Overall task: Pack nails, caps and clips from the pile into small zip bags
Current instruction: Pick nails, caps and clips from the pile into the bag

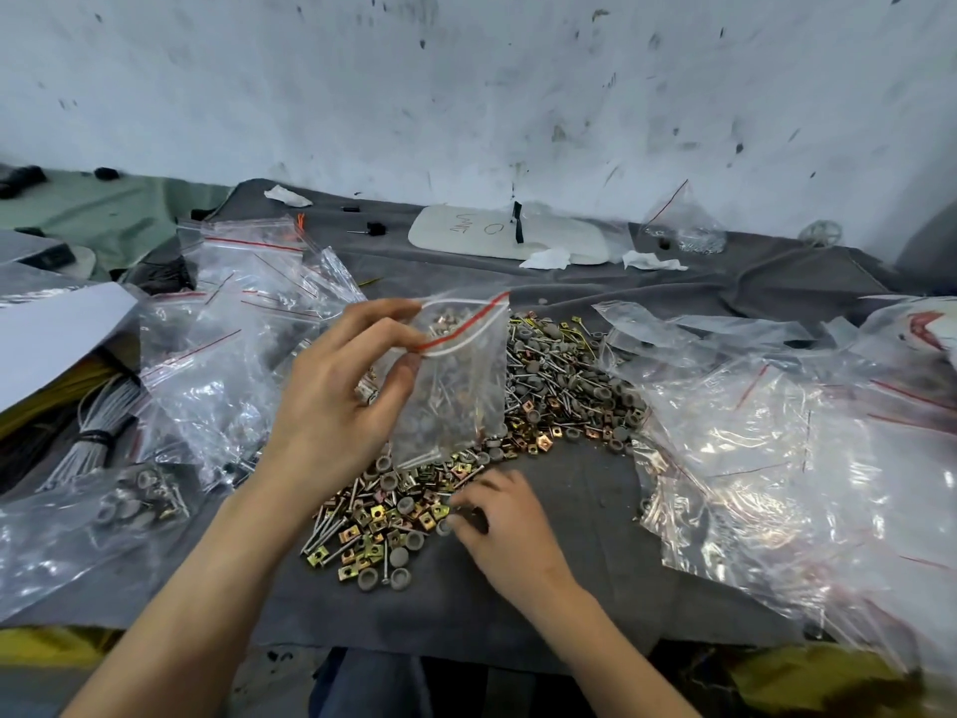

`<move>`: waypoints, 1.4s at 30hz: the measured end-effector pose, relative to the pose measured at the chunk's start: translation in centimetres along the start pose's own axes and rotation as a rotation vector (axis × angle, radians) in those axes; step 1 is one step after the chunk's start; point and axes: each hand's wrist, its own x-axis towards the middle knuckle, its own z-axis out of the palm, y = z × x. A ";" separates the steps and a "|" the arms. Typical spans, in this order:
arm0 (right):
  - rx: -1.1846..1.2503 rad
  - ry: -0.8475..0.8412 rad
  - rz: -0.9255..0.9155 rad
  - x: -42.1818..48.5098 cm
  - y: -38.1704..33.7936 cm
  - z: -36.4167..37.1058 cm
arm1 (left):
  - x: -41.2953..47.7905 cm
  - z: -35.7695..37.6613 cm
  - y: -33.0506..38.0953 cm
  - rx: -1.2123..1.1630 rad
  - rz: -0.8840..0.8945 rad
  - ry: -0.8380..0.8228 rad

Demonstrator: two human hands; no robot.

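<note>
Two hands were over the pile [466, 458] on the grey-clothed table [569, 588]. Left hand [336, 401] was raised, fingers [383, 313] and thumb pinched on the open red-striped mouth of a zip bag [455, 375] hanging upright, partly filled. Right hand [510, 526] lay palm-down at 6 o'clock of the bag, fingers curled onto caps and clips at the pile's near edge; whether they gripped any, I could not tell.

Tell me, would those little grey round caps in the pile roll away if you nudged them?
Probably not far. The grey caps look short and cup-shaped, most lying flat on an end. The wrinkled grey cloth should brake them, and the nails and clips of the pile hem them in. One tipped onto its rim might roll a little.
</note>
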 end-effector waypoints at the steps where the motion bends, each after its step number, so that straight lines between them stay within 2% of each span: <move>1: -0.025 -0.003 -0.007 0.1 -0.3 0.4 | -0.1 -0.1 -0.1 -0.005 -0.005 -0.001; 8: -0.226 0.004 -0.072 0.5 -1.7 1.8 | -0.3 -0.3 -0.4 -0.017 -0.018 -0.007; 15: -0.365 -0.063 -0.164 1.5 -1.7 1.6 | -0.4 0.0 -0.2 -0.024 -0.024 -0.003; 17: -0.388 -0.032 -0.231 1.5 -1.8 1.6 | -0.4 0.1 -0.1 -0.026 -0.018 -0.007; 20: -0.438 0.125 -0.299 1.3 -2.0 1.2 | -0.5 0.2 0.0 -0.023 -0.013 -0.011; 22: -0.299 0.198 -0.358 1.1 -1.5 1.2 | -0.6 0.3 0.0 -0.028 -0.016 -0.009; 24: 0.070 0.230 -0.281 0.7 -1.7 0.1 | -0.7 0.2 0.0 -0.042 -0.020 -0.001; 26: 0.437 0.335 -0.171 0.6 -2.6 -2.7 | -0.7 0.1 0.1 -0.044 -0.010 -0.008; 29: 0.775 0.468 -0.179 0.6 -4.1 -8.6 | -0.8 0.3 0.7 -0.064 0.040 -0.063; 33: 0.794 0.523 -0.253 0.7 -5.2 -13.8 | -0.7 0.8 1.7 -0.090 0.101 -0.106; 38: 0.840 0.481 -0.248 0.6 -5.4 -14.4 | -0.2 1.0 2.8 -0.095 0.146 -0.107; 42: 0.979 0.435 -0.271 0.4 -5.1 -14.2 | -0.4 0.8 3.5 -0.096 0.172 -0.110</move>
